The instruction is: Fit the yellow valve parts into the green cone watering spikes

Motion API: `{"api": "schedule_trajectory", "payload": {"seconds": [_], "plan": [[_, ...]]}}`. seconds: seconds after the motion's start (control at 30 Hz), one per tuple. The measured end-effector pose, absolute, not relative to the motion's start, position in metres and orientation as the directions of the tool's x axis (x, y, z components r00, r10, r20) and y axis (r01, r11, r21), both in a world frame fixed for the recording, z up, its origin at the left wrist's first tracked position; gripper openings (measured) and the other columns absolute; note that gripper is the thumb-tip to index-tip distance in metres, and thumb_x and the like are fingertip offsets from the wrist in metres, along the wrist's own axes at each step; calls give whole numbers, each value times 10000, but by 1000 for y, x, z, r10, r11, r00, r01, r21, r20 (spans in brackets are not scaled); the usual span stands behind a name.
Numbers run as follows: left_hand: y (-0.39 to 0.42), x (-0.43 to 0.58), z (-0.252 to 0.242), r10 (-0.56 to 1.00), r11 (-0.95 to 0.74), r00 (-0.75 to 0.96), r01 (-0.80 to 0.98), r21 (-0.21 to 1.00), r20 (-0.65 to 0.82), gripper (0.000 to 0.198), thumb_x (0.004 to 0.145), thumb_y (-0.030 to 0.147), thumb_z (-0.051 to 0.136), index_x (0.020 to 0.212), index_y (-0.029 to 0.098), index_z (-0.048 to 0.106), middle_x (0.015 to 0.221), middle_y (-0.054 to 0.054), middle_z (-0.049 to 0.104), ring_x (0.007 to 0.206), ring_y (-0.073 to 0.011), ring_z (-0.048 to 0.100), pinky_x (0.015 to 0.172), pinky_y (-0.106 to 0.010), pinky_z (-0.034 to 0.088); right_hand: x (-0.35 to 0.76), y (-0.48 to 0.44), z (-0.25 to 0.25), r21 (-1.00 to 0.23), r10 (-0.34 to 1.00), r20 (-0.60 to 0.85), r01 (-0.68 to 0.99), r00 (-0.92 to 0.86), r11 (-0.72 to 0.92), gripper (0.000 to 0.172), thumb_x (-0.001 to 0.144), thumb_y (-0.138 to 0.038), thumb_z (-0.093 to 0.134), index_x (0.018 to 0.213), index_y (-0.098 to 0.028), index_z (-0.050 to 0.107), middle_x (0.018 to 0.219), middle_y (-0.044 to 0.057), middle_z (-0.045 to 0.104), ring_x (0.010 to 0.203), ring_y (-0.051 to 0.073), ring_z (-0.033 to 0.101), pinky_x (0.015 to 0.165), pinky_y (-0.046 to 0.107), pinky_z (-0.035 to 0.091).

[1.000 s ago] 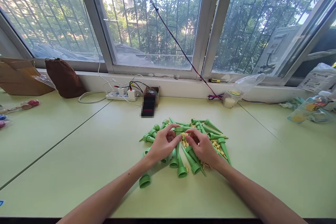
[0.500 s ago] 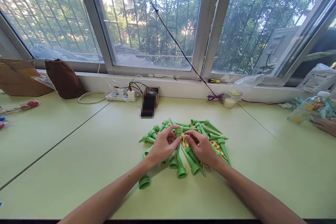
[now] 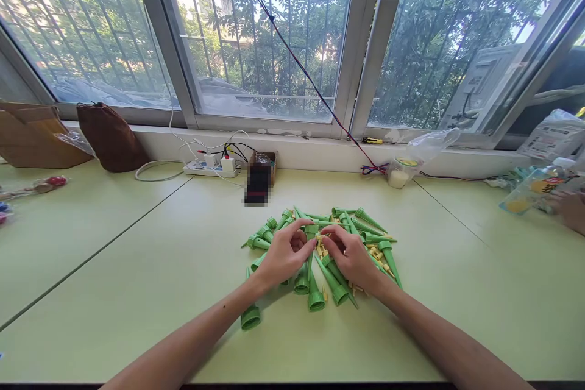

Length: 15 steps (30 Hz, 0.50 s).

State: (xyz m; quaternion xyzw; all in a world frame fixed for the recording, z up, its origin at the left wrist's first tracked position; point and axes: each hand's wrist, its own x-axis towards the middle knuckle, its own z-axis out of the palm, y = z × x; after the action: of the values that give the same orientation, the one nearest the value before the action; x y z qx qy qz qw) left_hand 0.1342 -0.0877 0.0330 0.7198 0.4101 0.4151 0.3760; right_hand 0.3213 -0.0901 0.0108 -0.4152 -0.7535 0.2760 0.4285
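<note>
My left hand (image 3: pixel 284 253) is closed round a green plant watering spike (image 3: pixel 311 230), its wide capped end up and its point down. Thumb and forefinger of my right hand (image 3: pixel 351 256) pinch a small yellow plastic piece (image 3: pixel 319 237) right beside that spike. Whether the two parts touch is too small to tell. Around and under both hands lie several more green spikes (image 3: pixel 316 300), most on their sides with hollow ends showing. Loose yellow pieces (image 3: pixel 377 254) are scattered among them, mostly by my right hand.
Along the windowsill stand a brown pouch (image 3: pixel 109 137), a power strip (image 3: pixel 212 167), a small box with a blurred dark object (image 3: pixel 257 186) before it, and a bagged jar (image 3: pixel 400 173). At right, another person's hand (image 3: pixel 569 207) is near a plastic bottle (image 3: pixel 532 189).
My hands and the parts in them are almost still. At the far right, the other person's hand has shifted slightly upward by the bottle.
</note>
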Motion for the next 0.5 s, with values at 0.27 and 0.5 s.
{"api": "schedule_trajectory", "payload": {"seconds": [0.27, 0.5], "plan": [[-88, 134, 33, 903, -373, 331, 286, 883, 275, 348, 873, 412, 602, 1132, 180, 597, 604, 49, 482, 533, -113, 457, 488, -209, 365, 322, -90, 12, -752, 845, 440, 390, -305, 532, 313, 1017, -389, 427, 840, -189, 588, 650, -24, 488, 566, 129, 398, 554, 262, 331], [-87, 134, 34, 906, -370, 320, 277, 887, 278, 350, 875, 407, 604, 1135, 174, 589, 604, 50, 479, 538, -111, 457, 497, -212, 368, 320, -92, 14, -770, 861, 422, 390, -284, 506, 240, 986, -412, 493, 952, -189, 578, 627, -37, 472, 546, 133, 393, 523, 268, 316]]}}
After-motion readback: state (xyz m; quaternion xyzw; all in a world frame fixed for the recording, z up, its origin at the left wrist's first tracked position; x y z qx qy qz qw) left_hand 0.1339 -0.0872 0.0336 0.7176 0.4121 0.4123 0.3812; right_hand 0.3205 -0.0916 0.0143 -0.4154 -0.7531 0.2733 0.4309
